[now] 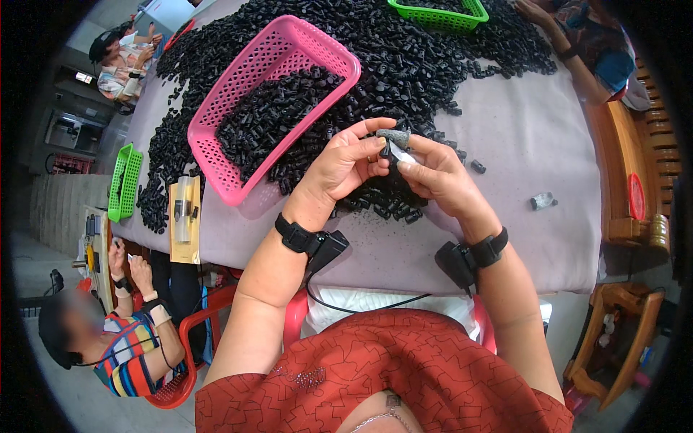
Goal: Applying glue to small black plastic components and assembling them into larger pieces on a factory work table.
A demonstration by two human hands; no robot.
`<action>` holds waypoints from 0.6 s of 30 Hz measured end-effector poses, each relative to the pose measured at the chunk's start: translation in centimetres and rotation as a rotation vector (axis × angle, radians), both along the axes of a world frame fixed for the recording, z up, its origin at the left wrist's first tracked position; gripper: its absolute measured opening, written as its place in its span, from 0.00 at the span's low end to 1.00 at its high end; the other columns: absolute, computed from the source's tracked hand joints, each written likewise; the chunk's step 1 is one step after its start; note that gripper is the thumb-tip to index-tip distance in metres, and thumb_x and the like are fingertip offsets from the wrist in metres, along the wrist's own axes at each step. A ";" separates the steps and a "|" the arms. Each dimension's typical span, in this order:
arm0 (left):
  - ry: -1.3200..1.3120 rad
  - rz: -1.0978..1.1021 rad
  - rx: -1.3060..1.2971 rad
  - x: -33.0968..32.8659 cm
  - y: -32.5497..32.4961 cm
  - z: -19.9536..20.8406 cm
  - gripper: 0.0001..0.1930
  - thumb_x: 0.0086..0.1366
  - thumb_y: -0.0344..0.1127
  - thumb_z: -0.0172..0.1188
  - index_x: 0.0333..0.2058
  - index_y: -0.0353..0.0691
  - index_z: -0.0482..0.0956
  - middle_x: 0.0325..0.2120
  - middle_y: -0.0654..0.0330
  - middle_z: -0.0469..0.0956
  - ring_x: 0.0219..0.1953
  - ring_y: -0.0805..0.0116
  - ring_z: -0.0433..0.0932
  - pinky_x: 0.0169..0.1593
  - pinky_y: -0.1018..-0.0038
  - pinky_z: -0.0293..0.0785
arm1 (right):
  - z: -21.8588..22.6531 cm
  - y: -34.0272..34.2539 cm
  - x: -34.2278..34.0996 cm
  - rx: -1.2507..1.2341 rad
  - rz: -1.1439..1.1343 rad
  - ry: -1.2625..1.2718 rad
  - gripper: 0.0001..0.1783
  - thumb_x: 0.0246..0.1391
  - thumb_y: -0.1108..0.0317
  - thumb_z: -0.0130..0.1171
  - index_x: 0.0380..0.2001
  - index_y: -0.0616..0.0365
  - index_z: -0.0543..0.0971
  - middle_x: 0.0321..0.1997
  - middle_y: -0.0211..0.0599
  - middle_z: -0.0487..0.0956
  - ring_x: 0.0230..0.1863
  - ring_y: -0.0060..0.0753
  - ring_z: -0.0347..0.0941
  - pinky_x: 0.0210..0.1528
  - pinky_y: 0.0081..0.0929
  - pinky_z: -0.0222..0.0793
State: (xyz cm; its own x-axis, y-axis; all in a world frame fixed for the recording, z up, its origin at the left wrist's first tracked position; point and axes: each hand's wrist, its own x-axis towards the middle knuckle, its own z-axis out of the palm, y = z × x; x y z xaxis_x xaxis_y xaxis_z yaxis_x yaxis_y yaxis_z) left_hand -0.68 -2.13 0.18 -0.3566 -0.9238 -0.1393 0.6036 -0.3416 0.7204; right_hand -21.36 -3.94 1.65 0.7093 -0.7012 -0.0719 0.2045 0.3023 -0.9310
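In front of me, above the near edge of the heap, my two hands meet. My left hand [345, 164] pinches a small black cylindrical part [390, 153] between thumb and fingers. My right hand [439, 175] is closed on a thin, pale, blade-like piece [401, 152], its tip against the black part. A grey speckled sleeve [393, 136] covers the right index fingertip. Just beyond and below the hands spreads a large heap of similar black parts [404, 79]. Both wrists wear black straps with small boxes.
A pink perforated basket [203, 155] full of black parts tilts on the heap. Green baskets [442, 19] stand at the far side and left edge. A small clear-and-grey piece [543, 201] lies right on the cloth-covered table [520, 144]. Other people sit left, far left and far right.
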 end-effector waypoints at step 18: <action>0.137 -0.017 0.044 0.0 -0.4 -0.5 0.20 0.66 0.29 0.56 0.56 0.37 0.68 0.36 0.59 0.80 0.32 0.73 0.81 0.38 0.77 0.83 | 0.2 0.5 0.2 0.012 0.017 -0.074 0.27 0.58 0.71 0.57 0.60 0.60 0.66 0.28 0.19 0.72 0.21 0.07 0.57 0.20 0.09 0.49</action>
